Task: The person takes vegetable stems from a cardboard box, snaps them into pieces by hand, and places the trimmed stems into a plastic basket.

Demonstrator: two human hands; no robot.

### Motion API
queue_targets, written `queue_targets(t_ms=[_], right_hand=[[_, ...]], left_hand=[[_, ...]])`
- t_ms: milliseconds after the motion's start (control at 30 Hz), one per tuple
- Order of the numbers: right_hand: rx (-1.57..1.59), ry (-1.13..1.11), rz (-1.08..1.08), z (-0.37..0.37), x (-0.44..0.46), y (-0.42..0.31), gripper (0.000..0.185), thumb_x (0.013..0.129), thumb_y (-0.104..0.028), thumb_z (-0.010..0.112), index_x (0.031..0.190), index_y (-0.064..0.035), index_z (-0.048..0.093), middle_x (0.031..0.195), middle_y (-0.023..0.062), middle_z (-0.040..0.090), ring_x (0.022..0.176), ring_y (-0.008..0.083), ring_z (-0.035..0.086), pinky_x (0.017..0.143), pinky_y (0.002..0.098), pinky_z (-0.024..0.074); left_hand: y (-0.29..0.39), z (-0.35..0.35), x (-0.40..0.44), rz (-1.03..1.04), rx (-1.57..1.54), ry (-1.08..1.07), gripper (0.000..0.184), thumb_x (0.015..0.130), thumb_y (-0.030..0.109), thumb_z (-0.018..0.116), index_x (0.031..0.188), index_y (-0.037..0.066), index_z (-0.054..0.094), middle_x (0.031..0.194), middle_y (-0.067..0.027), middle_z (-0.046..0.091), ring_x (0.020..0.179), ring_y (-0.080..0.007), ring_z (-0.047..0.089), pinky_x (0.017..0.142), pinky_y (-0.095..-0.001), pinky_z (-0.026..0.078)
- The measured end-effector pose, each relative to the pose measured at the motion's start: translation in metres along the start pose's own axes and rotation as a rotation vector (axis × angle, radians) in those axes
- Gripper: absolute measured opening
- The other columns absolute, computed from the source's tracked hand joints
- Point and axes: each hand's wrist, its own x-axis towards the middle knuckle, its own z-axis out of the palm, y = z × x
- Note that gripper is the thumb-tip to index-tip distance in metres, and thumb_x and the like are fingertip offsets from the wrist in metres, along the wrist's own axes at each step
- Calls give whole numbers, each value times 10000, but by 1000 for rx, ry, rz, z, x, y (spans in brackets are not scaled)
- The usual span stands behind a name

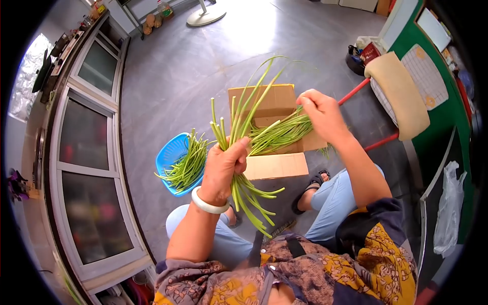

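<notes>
My left hand (223, 168), with a white bangle on its wrist, is closed round a bunch of long green garlic scapes (254, 203). Their cut ends stick up above the fist and several long stems hang below it. To the right, my right hand (325, 116) is raised with fingers pinched together; what they hold, if anything, is hidden. Just beneath it more garlic scapes (282, 134) lie in an open cardboard box (277, 165). Left of my left hand stands a blue plastic basket (166, 152), holding a heap of garlic scapes (187, 165).
A red-framed chair (399, 94) with a beige cushion stands at the right. Glass-doored cabinets (86, 137) line the left side. A white round stand base (206, 15) rests on the grey floor at the back. A plastic bag (449, 211) hangs at the right.
</notes>
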Motion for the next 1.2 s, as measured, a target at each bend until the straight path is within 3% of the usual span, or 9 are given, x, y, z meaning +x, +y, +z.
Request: queue_targets(t_ms=[33,133,167,267,300,400,733,1033,1200], right_hand=[[93,-16,-13,-5,1,-1,134,918,-130,601,857,-12,588,668,3,489,622,54,414,566,257,389],[93,-126,-132,-16,-8,-25,57,887,-24,618,934,-32,589,886,-15,577,747,53,483,640,221,400],[71,-74,-262,-14,-7,-27,137,820,12,679,909,-33,584,816,50,559,642,120,484,595,272,426],[-56,-73,-526,-16,1,-26,180,811,16,679,948,-44,580,947,46,605,748,125,543,635,263,429],[-178,19,-649,-13,5,-20,164,796,-16,693,916,-42,585,897,92,620,769,214,591,652,332,472],[-502,-159,-544,-24,-2,-4,119,813,-59,687,891,-42,599,856,104,633,813,283,613,683,371,492],[-470,-456,-174,-48,-6,12,248,843,-252,695,783,-25,615,754,139,646,706,336,619,628,390,495],[57,-693,216,-56,1,4,222,880,-179,616,964,17,681,729,49,660,690,84,572,627,280,467],[105,-659,176,-50,2,4,209,867,-129,575,952,31,679,791,37,671,718,82,573,655,248,460]], left_hand=[[3,-1,2,-9,-9,11,215,925,149,650,740,88,558,589,33,460,480,-60,373,451,-224,278],[3,-1,5,-49,33,-10,178,927,142,648,779,80,572,585,41,462,475,-49,368,446,-218,273],[0,-1,7,-79,64,-28,120,933,139,638,850,61,600,584,43,458,471,-50,365,445,-217,273],[-9,7,12,-149,124,-63,100,941,127,621,931,28,630,582,45,470,464,-42,366,440,-207,268],[-9,11,14,-161,142,-68,101,941,125,620,934,25,631,581,45,472,464,-42,367,440,-206,268],[-11,14,17,-174,170,-87,114,934,142,636,918,29,636,580,47,479,469,-38,372,443,-207,274],[-15,10,32,-120,186,14,143,918,207,685,902,66,667,629,26,564,491,-34,423,450,-187,313],[-11,6,33,-84,221,69,127,925,200,664,889,84,626,633,26,552,478,-41,398,440,-192,290],[-10,2,32,-88,201,57,154,930,192,660,831,103,582,631,22,553,476,-44,395,435,-194,291]])
